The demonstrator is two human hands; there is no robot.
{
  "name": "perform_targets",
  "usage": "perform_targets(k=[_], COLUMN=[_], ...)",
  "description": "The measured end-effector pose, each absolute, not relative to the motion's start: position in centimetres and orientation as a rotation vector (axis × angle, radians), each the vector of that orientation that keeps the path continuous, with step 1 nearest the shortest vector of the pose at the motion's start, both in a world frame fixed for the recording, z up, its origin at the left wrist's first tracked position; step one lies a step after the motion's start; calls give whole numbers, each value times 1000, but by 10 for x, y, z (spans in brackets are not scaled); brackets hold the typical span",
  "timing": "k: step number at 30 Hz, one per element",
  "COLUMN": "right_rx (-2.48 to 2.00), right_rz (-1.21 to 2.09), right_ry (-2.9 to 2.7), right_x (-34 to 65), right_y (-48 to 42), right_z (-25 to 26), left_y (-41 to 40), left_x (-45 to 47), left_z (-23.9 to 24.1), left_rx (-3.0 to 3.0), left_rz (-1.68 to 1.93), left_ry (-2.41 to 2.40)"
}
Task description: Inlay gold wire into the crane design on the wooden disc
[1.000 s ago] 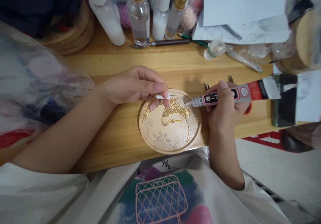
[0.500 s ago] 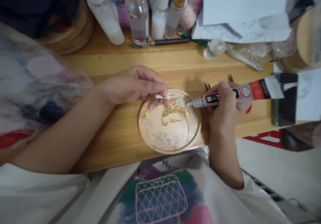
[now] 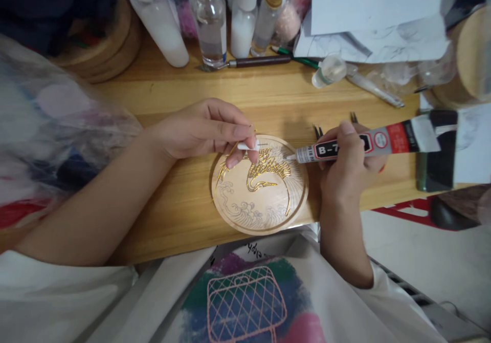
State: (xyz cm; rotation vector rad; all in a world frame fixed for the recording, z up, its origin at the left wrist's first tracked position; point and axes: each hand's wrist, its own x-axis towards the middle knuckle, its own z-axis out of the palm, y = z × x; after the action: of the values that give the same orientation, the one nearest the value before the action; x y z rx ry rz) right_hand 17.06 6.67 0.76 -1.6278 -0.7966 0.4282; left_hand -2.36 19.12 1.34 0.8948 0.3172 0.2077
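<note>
A round wooden plaque [image 3: 240,189] lies on the table before me, with pencilled waves and a crane [image 3: 270,169] outlined in gold wire. My left hand [image 3: 215,130] is over the plaque's upper left edge, its fingertips pinching a small white cap [image 3: 249,145] with a thin pin. A loose strand of gold wire [image 3: 232,151] runs by those fingers. My right hand [image 3: 345,166] is closed round a glue tube [image 3: 378,141] marked B-7, whose nozzle points left over the plaque's right side. Dark metal tips [image 3: 317,132] show behind that hand; whether it holds them I cannot tell.
Several bottles [image 3: 209,25] stand along the back beside a dark-handled tool [image 3: 261,62]. White papers [image 3: 376,5] and a small clear cup [image 3: 332,71] are at back right. A dark phone-like object [image 3: 435,151] lies right. Plastic bags [image 3: 65,128] cover the left side.
The glue tube has shifted very slightly right in my right hand's grip. Both hands otherwise keep almost the same place, and the view has moved a little.
</note>
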Motion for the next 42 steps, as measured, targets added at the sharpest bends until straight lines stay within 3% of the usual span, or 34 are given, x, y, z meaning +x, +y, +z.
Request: perform_targets(k=[42], right_rx=[-1529], right_rz=[414], right_ry=[-856], right_x=[173], right_y=[67], right_z=[3], left_y=[192], left_x=[-25], left_z=[11], left_rx=[853], left_rz=[213], left_ry=[246])
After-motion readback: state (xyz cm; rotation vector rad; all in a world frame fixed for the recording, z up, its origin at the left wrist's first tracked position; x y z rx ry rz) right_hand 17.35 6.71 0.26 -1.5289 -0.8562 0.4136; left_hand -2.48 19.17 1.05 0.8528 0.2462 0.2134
